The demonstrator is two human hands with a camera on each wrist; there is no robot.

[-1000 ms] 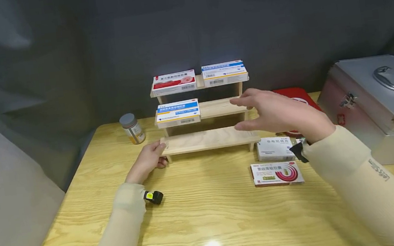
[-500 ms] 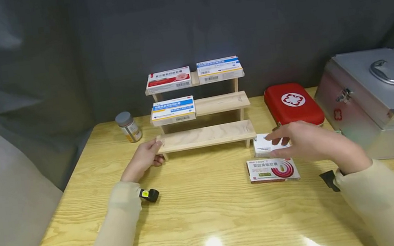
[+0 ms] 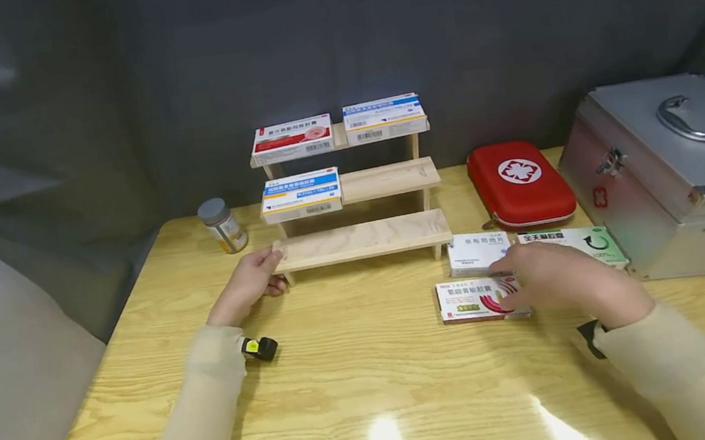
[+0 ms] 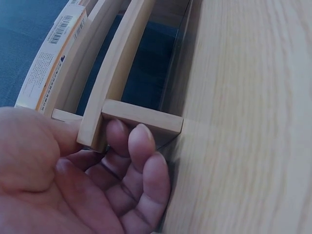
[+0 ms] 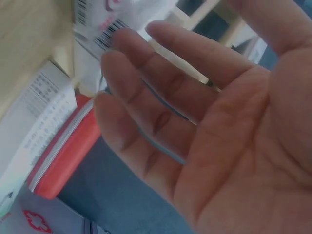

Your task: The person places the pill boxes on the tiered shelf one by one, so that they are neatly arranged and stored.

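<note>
My left hand (image 3: pixel 246 284) pinches the left end of the lowest step of a three-step wooden rack (image 3: pixel 368 238). In the left wrist view the thumb lies on the board and the curled fingers (image 4: pixel 141 146) are beneath it, by the leg. Over the right side of the table, my right hand (image 3: pixel 561 279) hovers at a white medicine box with pink arcs (image 3: pixel 468 300), its loosely bent fingers (image 5: pixel 146 102) holding nothing. Behind it lie a white medicine box (image 3: pixel 477 252) and a green-and-white one (image 3: pixel 576 244), both partly covered by the hand.
Two medicine boxes, one red-and-white (image 3: pixel 292 139) and one blue-and-white (image 3: pixel 385 119), sit on the top step. Another blue-and-white box (image 3: pixel 301 193) is on the middle step's left. A pill bottle (image 3: pixel 223 226), red first-aid case (image 3: pixel 522 183) and silver metal case (image 3: pixel 664 174) flank the rack.
My right hand has come down from beside the rack's middle step to the boxes at the right, uncovering the red case. The left hand keeps its grip; the view has shifted slightly.
</note>
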